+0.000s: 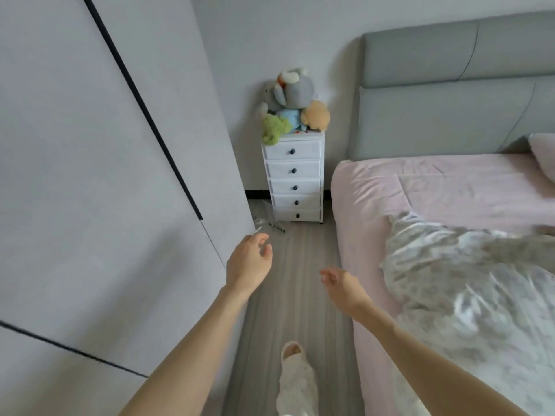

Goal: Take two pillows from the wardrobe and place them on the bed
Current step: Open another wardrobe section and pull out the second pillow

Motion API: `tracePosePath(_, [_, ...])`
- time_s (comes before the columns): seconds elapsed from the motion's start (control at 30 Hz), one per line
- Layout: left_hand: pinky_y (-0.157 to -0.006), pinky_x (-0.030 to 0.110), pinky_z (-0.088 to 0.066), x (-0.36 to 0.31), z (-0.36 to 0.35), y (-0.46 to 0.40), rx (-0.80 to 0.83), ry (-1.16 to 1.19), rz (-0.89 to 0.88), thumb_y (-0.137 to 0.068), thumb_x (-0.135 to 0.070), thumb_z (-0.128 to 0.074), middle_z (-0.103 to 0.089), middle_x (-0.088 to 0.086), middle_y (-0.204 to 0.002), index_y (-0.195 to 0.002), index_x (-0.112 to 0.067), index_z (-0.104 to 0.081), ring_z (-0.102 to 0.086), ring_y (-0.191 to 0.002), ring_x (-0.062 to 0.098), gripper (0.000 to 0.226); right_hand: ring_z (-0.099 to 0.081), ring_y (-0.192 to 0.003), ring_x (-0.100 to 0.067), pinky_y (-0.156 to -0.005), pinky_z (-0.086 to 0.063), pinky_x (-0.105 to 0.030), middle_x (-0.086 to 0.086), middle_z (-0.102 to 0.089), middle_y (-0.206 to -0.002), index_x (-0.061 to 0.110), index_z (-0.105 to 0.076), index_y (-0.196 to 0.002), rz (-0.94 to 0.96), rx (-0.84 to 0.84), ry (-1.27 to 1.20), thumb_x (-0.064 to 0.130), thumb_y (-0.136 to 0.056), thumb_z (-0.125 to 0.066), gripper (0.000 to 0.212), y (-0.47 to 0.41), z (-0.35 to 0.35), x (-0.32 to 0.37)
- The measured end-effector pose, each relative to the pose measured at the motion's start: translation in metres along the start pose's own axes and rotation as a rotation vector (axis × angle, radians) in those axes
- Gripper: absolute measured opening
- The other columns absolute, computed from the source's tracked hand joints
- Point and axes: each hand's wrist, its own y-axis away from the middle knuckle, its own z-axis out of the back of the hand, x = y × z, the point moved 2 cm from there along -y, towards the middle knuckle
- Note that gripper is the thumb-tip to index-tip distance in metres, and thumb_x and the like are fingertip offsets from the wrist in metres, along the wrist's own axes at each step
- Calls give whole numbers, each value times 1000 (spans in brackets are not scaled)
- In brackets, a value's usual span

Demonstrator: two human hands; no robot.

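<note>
I see grey plank floor [303, 265] between the matte wardrobe [90, 175] doors, closed, and the bed [435, 187] with its pink sheet. My left hand [249, 262] and right hand [339, 283] hang over it, fingers loosely curled, holding nothing. One pink pillow [545, 154], cut off, lies by the padded headboard [450, 85]; the crumpled duvet [468, 295] is blurred.

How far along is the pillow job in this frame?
One pink pillow lies at the headboard; whether it came from the wardrobe is unclear. Left hand and right hand are empty, and the wardrobe looks closed. Fetching looks still to do.
</note>
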Motion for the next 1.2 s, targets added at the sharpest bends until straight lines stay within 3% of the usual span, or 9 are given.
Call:
tracePosePath(0.17, [-77, 30, -44, 13, -1, -149, -100, 49, 28, -90, -21, -46, -62, 3, -114, -111, -18, -57, -60, -96, 21, 24, -59, -99, -28, -79, -44, -29, -10, -65, -113, 15, -56, -118, 104, -7, 62, 16, -93, -39, 31, -152, 24, 54])
tracePosePath(0.3, [-75, 27, -42, 19, 18, -243, -193, 55, 59, -91, -20, -45, -61, 3, -117, -112, -18, -57, -60, -99, 19, 24, -57, -76, -20, -64, -42, -26, -3, -63, -93, 16, -55, -117, 211, 42, 97, 17, -93, -35, 31, -251, 40, 118])
tracePosePath(0.43, [-73, 31, -46, 21, 46, -302, -366, -47, 66, -91, -18, -47, -63, 3, -113, -111, -16, -58, -61, -95, 21, 23, -60, -96, -25, -82, -50, -35, -8, -64, -112, 14, -54, -118, 370, 53, 64, 13, -94, -37, 29, -329, 46, 181])
tracePosePath(0.7, [-55, 24, -51, 28, 100, -302, -894, -324, 200, -85, -15, -56, -71, 0, -87, -99, -13, -66, -65, -68, 15, 18, -55, -105, -24, -88, -41, -21, -12, -59, -112, 6, -56, -115, 1147, 68, -117, -5, -86, -41, 34, -402, 17, 317])
tracePosePath(0.77, [-47, 22, -48, 22, 107, -290, -1005, -378, 235, -85, -18, -52, -69, 1, -78, -91, -11, -67, -59, -55, 14, 18, -49, -111, -24, -92, -42, -26, -16, -58, -115, 3, -57, -113, 1362, 79, -141, -2, -83, -37, 37, -406, 13, 343])
tracePosePath(0.83, [-46, 26, -48, 11, 112, -277, -1151, -379, 380, -85, -21, -50, -65, 0, -76, -88, -12, -64, -55, -52, 14, 18, -44, -117, -25, -98, -39, -36, -17, -57, -119, 3, -58, -112, 1597, 112, -140, -1, -77, -36, 42, -403, 10, 361])
tracePosePath(0.93, [-55, 31, -47, -1, 124, -270, -1319, -369, 684, -87, -25, -55, -61, 2, -90, -99, -11, -55, -57, -67, 17, 19, -36, -128, -29, -108, -25, -54, -16, -52, -132, 7, -55, -119, 1888, 127, -28, -1, -72, -41, 50, -404, 8, 377])
tracePosePath(1.07, [-63, 31, -41, -5, 144, -276, -1331, -373, 964, -88, -34, -52, -58, 3, -105, -106, -12, -49, -58, -85, 22, 29, -24, -137, -29, -106, -19, -65, -11, -39, -145, 12, -52, -124, 2008, 122, 263, 2, -67, -58, 58, -411, 5, 390])
tracePosePath(1.2, [-64, 35, -40, -11, 160, -280, -1253, -460, 1094, -89, -23, -45, -61, 8, -94, -86, -9, -52, -54, -84, 29, 16, -32, -134, -34, -102, -26, -64, -11, -40, -144, 11, -55, -121, 2015, 183, 354, 1, -62, -67, 61, -412, 15, 386])
